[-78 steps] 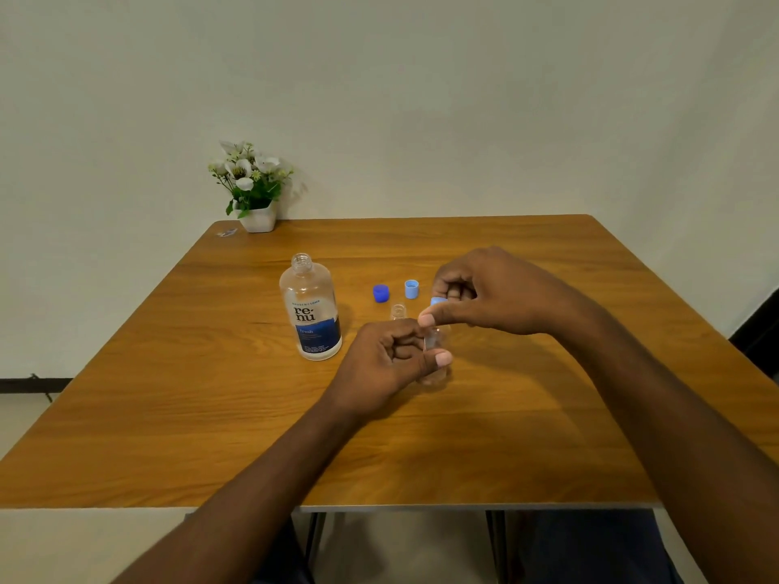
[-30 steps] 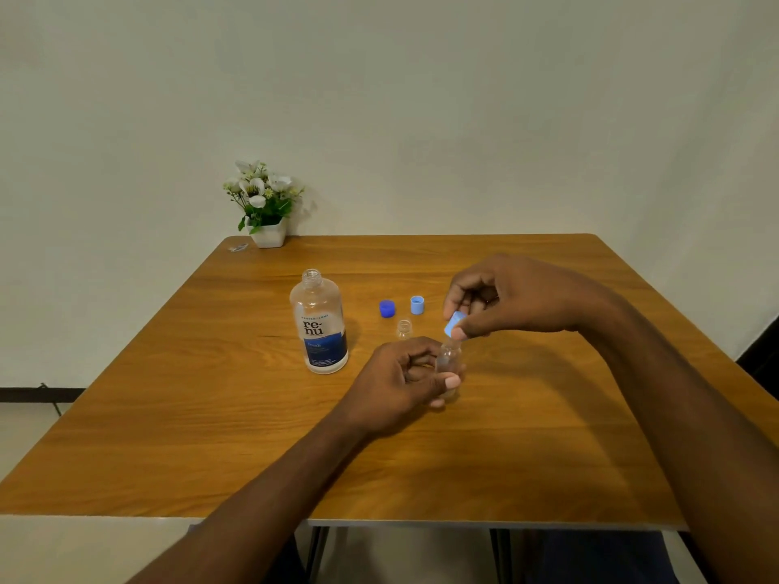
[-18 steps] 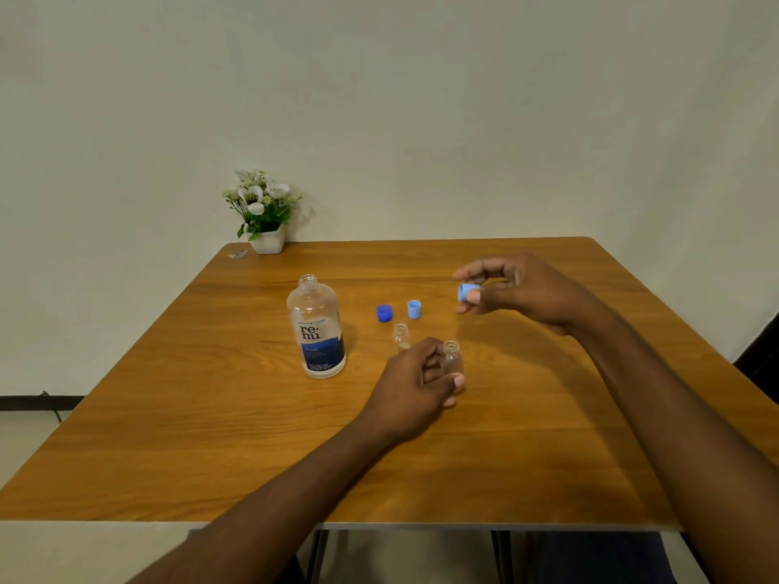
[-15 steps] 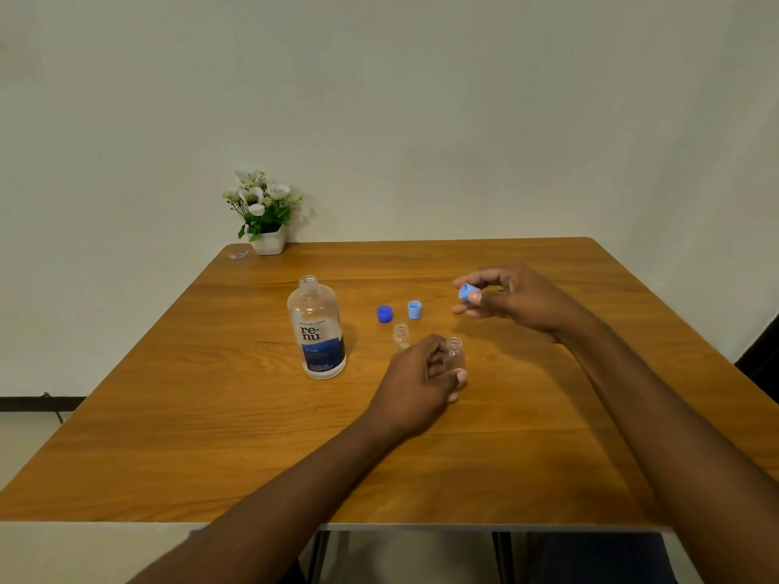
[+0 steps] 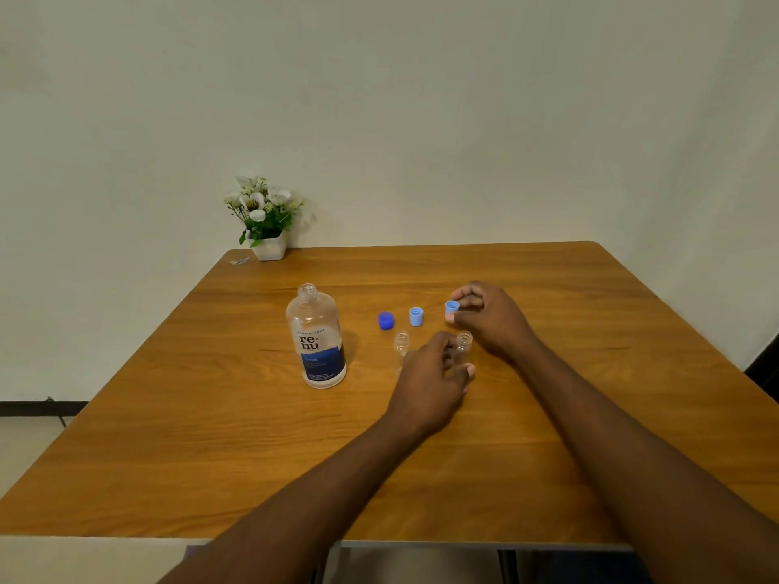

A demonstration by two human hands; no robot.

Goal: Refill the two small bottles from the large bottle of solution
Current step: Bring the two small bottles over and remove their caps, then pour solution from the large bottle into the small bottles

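The large clear bottle (image 5: 317, 339) with a blue "renu" label stands uncapped at the table's left centre. Two small clear bottles stand upright and uncapped: one (image 5: 401, 346) free, the other (image 5: 463, 346) gripped low down by my left hand (image 5: 430, 381). My right hand (image 5: 493, 318) pinches a light blue cap (image 5: 452, 307) just above or on the table behind that bottle. A dark blue cap (image 5: 385, 320) and another light blue cap (image 5: 416, 316) lie on the table between the bottles.
A white pot of white flowers (image 5: 264, 219) sits at the far left corner of the wooden table (image 5: 210, 436), with a small clear scrap (image 5: 239, 260) beside it. The wall runs close behind the table's far edge.
My right hand took the light blue cap off the small bottle and carried it back and down toward the table. My left hand kept hold of the bottle.
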